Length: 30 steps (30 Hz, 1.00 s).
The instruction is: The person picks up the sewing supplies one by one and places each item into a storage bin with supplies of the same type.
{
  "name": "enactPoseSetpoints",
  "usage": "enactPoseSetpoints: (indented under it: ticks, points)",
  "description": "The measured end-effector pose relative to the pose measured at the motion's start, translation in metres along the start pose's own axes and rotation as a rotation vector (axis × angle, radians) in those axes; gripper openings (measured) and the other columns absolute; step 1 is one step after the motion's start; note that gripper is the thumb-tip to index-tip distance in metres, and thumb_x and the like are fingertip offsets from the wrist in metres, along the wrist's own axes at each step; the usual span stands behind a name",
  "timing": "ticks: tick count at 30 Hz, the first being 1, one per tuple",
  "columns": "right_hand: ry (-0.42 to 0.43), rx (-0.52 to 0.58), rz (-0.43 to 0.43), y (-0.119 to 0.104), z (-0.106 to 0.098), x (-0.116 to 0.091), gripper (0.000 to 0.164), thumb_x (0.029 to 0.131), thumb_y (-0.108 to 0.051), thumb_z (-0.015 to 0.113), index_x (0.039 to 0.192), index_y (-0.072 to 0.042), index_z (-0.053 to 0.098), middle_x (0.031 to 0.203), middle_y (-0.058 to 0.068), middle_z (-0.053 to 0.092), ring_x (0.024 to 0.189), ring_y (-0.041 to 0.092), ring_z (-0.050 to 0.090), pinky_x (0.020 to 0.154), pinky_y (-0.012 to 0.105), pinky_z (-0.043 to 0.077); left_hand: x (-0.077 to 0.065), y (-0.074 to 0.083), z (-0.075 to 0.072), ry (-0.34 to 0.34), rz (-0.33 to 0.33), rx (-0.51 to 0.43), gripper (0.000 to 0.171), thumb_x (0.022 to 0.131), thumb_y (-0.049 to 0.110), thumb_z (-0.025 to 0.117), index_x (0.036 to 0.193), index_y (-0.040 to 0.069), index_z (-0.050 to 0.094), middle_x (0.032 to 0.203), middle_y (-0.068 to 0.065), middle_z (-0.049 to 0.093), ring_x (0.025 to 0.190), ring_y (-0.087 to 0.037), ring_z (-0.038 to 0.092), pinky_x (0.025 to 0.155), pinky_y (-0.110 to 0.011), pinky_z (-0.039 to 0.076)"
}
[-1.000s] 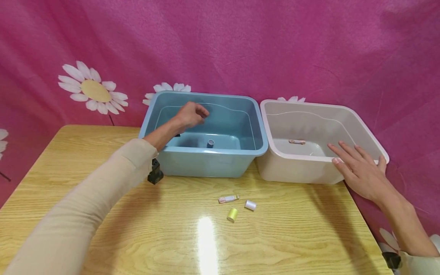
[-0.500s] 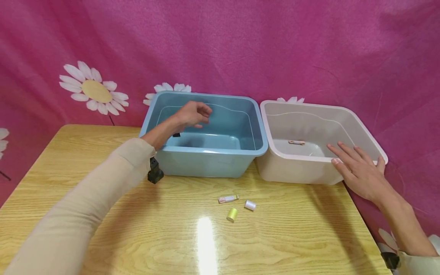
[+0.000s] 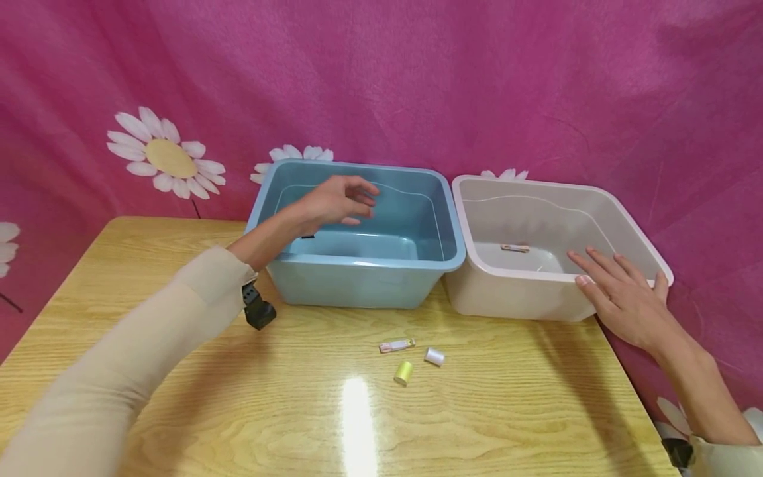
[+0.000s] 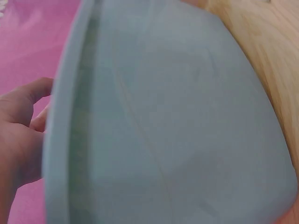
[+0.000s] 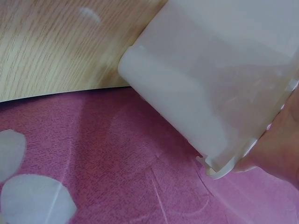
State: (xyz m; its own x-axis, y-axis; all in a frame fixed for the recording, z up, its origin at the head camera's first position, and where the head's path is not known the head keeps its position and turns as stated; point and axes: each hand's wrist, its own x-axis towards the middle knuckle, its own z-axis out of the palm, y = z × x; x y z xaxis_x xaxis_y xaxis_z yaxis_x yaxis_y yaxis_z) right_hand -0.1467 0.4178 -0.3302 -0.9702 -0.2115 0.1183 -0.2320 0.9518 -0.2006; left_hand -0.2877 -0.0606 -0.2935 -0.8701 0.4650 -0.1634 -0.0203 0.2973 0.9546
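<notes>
Above the blue tub, my left hand hangs with loosely bent, parted fingers and nothing in them. The left wrist view shows that hand beyond the tub's rim. My right hand rests spread on the front right rim of the pale tub; the right wrist view shows part of the hand at that rim. On the table lie a yellow thread spool, a white thread spool and a slim flat piece resembling a nail clipper. A similar slim piece lies inside the pale tub.
Both tubs stand side by side at the back of the wooden table, against a pink flowered cloth. The table's right edge runs below my right forearm. The front wall hides part of the blue tub's floor.
A small dark cylinder with a pale end, seen inside the blue tub a second ago, is out of sight. My left fingers have spread and moved slightly right; the right hand stays put.
</notes>
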Motion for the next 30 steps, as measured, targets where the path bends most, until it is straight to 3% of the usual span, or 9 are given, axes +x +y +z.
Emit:
enactPoseSetpoints:
  ticks: [6,12,25,30]
  points:
    - [-0.010,0.004,0.000,0.001,0.001,-0.001,0.051,0.109,-0.035,0.038,0.158,-0.027,0.030,0.161,0.018,0.023,0.140,0.058,0.014,0.095,0.080,-0.017,-0.016,0.011,0.007,-0.030,0.066,-0.051,0.041,0.095,0.003,0.066,0.135,0.005,0.056,0.129,-0.010,0.057,0.114,-0.027,0.061,0.097,-0.037,0.050]
    - [-0.018,0.015,0.003,0.002,0.002,-0.001,0.051,0.109,-0.034,0.038,0.158,-0.025,0.030,0.162,0.019,0.022,0.140,0.059,0.013,0.095,0.079,-0.018,-0.032,0.017,0.014,-0.066,0.137,-0.015,0.041,0.095,0.005,0.068,0.134,0.006,0.057,0.130,-0.009,0.058,0.115,-0.025,0.059,0.096,-0.035,0.050]
    - [-0.005,0.007,-0.003,0.003,-0.001,0.001,0.053,0.108,-0.035,0.039,0.160,-0.027,0.026,0.163,0.017,0.020,0.142,0.057,0.010,0.096,0.079,-0.018,-0.065,0.022,0.032,-0.112,0.253,0.017,0.041,0.090,0.002,0.072,0.129,0.006,0.061,0.123,-0.009,0.064,0.111,-0.023,0.065,0.091,-0.035,0.053]
    - [-0.002,0.003,-0.002,0.002,-0.001,0.001,0.054,0.108,-0.035,0.039,0.160,-0.025,0.026,0.163,0.017,0.020,0.144,0.055,0.008,0.096,0.080,-0.017,-0.077,0.022,0.044,-0.177,0.292,-0.025,0.039,0.090,0.001,0.071,0.128,0.005,0.061,0.123,-0.009,0.063,0.111,-0.024,0.065,0.091,-0.036,0.053]
